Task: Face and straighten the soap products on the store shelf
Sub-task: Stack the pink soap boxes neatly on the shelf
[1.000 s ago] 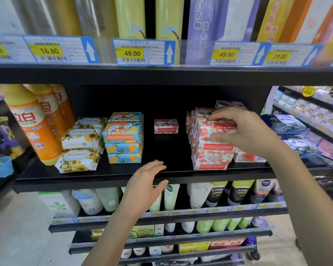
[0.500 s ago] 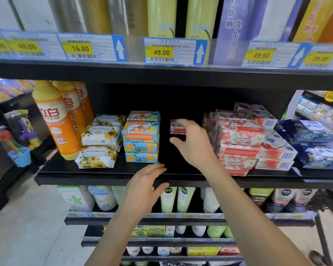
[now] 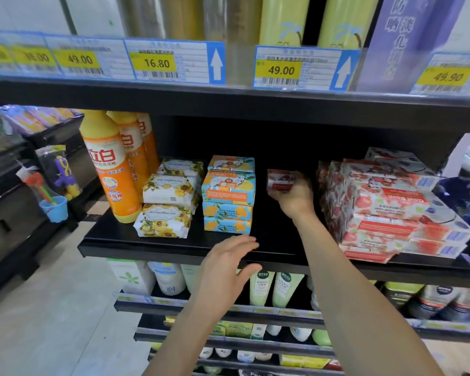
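Gripping nothing up front: left hand [image 3: 225,270] spread loose, hovering just over the front lip of the black metal shelf [image 3: 147,249]. Past the lip, on the left, a stack of white paper-wrapped soap bars with yellow flowers [image 3: 168,207]. Just beside it, a neat stack of blue-and-orange cardboard soap boxes [image 3: 228,196]. Off to the right, a ragged, leaning pile of red-and-white fruit-printed soap boxes [image 3: 375,210], top ones skewed, one label reading upside down. Deeper in, down the dark gap between blue stack and red pile: right hand [image 3: 293,198] clamped on a small red-and-white soap box [image 3: 280,180], fingers curled round its lower right side, well back from the front. Hard to say whether lifted clear or resting on the board. Looks like the fetch-forward step. To do it well: draw straight out along the gap, forearm kept off that leaning red pile, printed face turned outward, then set down square at the lip or onto its matching pile. Worth steadying the pile with the free left hand.
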A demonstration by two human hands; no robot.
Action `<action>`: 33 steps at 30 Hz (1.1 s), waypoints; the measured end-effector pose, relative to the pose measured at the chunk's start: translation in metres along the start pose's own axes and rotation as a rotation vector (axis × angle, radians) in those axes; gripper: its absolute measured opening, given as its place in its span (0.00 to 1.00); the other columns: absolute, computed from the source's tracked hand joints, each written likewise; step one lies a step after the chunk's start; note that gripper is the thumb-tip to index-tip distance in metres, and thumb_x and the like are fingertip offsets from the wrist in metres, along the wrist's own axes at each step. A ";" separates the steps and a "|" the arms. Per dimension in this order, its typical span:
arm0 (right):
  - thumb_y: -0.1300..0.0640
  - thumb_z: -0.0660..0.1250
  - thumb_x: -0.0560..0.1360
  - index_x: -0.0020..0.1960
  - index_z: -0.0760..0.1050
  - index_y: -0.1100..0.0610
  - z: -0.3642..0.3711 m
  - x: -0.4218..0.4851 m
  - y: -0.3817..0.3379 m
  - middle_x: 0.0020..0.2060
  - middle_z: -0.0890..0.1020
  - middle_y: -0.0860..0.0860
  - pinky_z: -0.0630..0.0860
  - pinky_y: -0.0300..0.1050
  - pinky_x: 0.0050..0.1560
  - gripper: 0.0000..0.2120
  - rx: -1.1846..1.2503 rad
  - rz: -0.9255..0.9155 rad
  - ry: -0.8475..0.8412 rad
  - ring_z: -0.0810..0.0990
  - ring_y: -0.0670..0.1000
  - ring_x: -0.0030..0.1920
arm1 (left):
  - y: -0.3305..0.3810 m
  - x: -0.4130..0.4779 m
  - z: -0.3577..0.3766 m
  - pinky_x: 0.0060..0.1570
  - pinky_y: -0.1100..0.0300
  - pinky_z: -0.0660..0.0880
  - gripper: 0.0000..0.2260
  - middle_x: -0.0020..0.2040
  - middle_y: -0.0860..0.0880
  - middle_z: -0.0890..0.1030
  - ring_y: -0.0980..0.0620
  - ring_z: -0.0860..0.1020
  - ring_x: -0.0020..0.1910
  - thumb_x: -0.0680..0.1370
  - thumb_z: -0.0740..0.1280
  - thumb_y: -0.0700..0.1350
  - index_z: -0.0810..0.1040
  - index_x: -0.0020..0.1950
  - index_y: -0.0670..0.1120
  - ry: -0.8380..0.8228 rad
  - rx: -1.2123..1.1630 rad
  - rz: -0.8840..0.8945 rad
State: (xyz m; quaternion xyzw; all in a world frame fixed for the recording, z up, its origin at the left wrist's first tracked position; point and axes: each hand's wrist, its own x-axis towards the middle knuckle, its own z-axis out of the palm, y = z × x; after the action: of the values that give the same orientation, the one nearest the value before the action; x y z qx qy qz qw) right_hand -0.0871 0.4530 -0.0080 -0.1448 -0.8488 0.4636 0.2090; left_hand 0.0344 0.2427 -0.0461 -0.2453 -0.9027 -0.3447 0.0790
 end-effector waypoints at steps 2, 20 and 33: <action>0.57 0.81 0.69 0.67 0.74 0.57 0.002 0.005 0.005 0.60 0.82 0.56 0.78 0.55 0.62 0.29 0.013 0.018 0.021 0.79 0.59 0.62 | 0.000 -0.001 0.000 0.63 0.81 0.51 0.21 0.71 0.62 0.73 0.61 0.69 0.71 0.79 0.72 0.52 0.77 0.72 0.55 0.004 -0.011 0.002; 0.56 0.83 0.67 0.50 0.83 0.62 -0.016 -0.008 0.005 0.45 0.85 0.54 0.72 0.39 0.40 0.16 -0.001 0.053 0.063 0.83 0.53 0.44 | 0.003 -0.002 0.001 0.62 0.82 0.51 0.20 0.71 0.61 0.75 0.60 0.70 0.70 0.78 0.73 0.52 0.78 0.71 0.55 0.027 0.001 0.014; 0.31 0.73 0.60 0.46 0.77 0.52 -0.030 -0.106 -0.003 0.46 0.81 0.52 0.78 0.45 0.43 0.27 0.020 -0.041 0.143 0.80 0.51 0.47 | 0.003 -0.001 0.006 0.69 0.60 0.68 0.19 0.68 0.55 0.79 0.53 0.76 0.68 0.77 0.75 0.48 0.81 0.68 0.49 0.085 0.030 0.063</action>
State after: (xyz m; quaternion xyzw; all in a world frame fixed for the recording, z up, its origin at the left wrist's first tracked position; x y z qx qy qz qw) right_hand 0.0198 0.4261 -0.0143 -0.1579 -0.8297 0.4562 0.2801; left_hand 0.0372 0.2480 -0.0497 -0.2574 -0.8955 -0.3384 0.1316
